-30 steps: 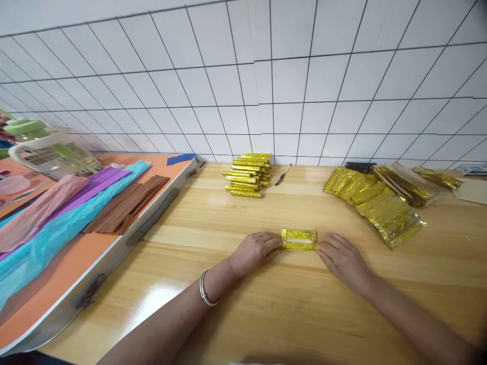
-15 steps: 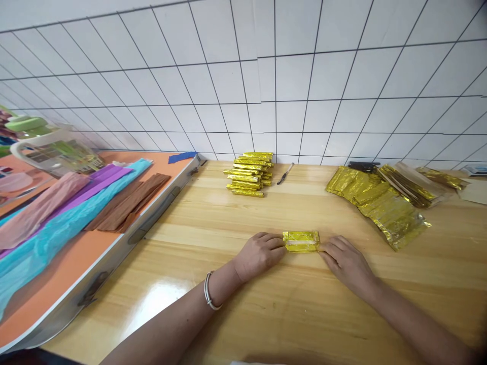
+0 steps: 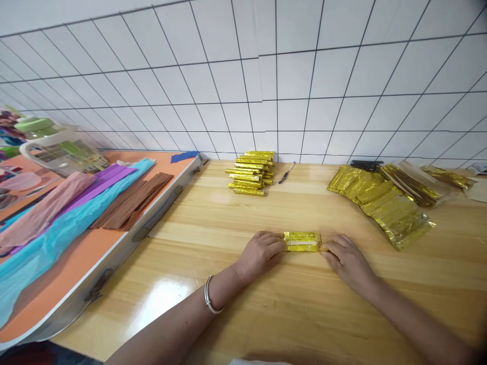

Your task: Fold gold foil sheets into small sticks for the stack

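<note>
A small rectangle of gold foil paper point(image 3: 303, 236), with folded edges and a pale strip along its middle, lies flat on the wooden table point(image 3: 213, 243). Its left end is gripped by my left hand point(image 3: 262, 255), fingers closed together, a bangle on that wrist. At the opposite end my right hand point(image 3: 345, 261) pinches the lower right corner. Beyond the hands, towards the wall, sits a stack of rolled or folded gold foil strips point(image 3: 251, 175). To the right lies a fanned pile of flat gold foil sheets point(image 3: 384, 203).
A pen point(image 3: 286, 173) lies beside the stack. At left, an orange-topped tray point(image 3: 114, 248) holds pink, purple, turquoise and brown crepe paper strips point(image 3: 131, 200) and a green-lidded bottle point(image 3: 36, 126). A tiled wall point(image 3: 297, 76) closes off the back. More gold packets point(image 3: 413, 185) lie far right.
The whole view has shifted slightly. Both hands stay at the two ends of the gold foil paper, with hardly any movement.
</note>
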### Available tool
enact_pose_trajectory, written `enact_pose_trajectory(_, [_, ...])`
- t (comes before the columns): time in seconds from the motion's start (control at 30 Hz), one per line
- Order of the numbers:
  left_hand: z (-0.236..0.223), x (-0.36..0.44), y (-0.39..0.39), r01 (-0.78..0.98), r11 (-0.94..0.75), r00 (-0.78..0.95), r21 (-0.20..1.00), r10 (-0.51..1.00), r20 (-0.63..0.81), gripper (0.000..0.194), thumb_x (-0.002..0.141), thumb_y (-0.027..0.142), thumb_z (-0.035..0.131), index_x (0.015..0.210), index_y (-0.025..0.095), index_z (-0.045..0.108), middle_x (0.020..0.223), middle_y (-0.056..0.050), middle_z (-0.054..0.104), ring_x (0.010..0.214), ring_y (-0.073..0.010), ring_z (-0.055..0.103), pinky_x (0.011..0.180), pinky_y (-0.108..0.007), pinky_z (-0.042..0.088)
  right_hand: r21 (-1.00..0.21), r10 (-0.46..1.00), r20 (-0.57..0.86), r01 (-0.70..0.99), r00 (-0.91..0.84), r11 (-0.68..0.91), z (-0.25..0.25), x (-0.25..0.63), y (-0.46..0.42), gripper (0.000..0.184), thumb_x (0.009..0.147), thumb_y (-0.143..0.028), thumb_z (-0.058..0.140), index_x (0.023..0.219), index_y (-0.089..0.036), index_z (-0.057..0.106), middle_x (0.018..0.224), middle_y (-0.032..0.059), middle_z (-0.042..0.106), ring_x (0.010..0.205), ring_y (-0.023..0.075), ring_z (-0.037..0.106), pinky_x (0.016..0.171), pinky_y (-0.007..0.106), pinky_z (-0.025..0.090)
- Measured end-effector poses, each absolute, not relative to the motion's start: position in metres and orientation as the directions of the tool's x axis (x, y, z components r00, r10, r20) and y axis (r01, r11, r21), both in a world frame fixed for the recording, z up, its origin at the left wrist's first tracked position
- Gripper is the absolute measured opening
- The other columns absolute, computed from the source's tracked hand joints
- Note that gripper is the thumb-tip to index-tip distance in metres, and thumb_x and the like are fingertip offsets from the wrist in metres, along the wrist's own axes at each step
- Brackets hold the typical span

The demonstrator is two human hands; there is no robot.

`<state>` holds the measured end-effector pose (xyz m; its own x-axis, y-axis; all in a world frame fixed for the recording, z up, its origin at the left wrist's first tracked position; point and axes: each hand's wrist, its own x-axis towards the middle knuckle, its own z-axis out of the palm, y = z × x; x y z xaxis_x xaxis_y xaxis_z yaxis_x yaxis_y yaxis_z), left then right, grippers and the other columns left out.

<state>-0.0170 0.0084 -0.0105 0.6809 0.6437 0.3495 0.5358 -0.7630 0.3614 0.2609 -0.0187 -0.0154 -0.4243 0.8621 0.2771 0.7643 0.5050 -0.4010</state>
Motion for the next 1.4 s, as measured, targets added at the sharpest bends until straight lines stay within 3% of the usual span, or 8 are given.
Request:
enact_pose_trajectory(0.27, [-0.012,-0.018,0.009,0.488,-0.827,0.714,0.278,0.562,0.419,0.018,0.090,0.019,0.043,0.096,0.022,0.060,0.103,-0.003,0.065,0.101,-0.0144,0.057,0.091,-0.032,0.039,-0.425,0.879,0.237,0.769,-0.414,0.477,-0.012,0.259,-0.018,0.013,0.088,-0.023,0.046,0.086,-0.021,0.059,0.085,0.0048,0.059,0.084,0.0207,0.050,0.075,0.035,0.040])
enact_pose_trajectory(0.53, [-0.011,-0.016,0.008,0.574,-0.786,0.723,0.229,0.618,0.307,0.019,0.089,0.020,0.046,0.100,0.022,0.060,0.092,-0.004,0.062,0.089,-0.0171,0.054,0.077,-0.031,0.038,-0.431,0.889,0.222,0.778,-0.400,0.457,-0.013,0.257,-0.018,0.013,0.087,-0.024,0.046,0.086,-0.022,0.059,0.084,0.0049,0.058,0.085,0.0214,0.049,0.076,0.036,0.039])
enact_pose_trajectory(0.9, [0.001,0.001,0.007,0.729,-0.585,0.566,0.355,0.807,0.170,0.015,0.088,0.025,0.046,0.085,0.019,0.059,0.086,-0.003,0.058,0.088,-0.0174,0.050,0.077,-0.029,0.035,-0.538,0.932,0.198,0.761,-0.304,0.362,-0.015,0.256,-0.018,0.012,0.083,-0.028,0.050,0.076,-0.023,0.059,0.086,0.0035,0.056,0.084,0.0200,0.050,0.073,0.033,0.039])
enact_pose_trajectory(1.4, [0.010,0.013,0.008,0.831,-0.446,0.444,0.333,0.892,0.086,0.012,0.080,0.022,0.047,0.072,0.018,0.056,0.079,-0.002,0.060,0.079,-0.0163,0.053,0.072,-0.027,0.034,-0.309,0.974,0.127,0.926,-0.186,0.218,0.004,0.236,-0.014,0.011,0.072,-0.023,0.053,0.062,-0.021,0.056,0.080,0.0040,0.054,0.081,0.0198,0.045,0.070,0.030,0.033])
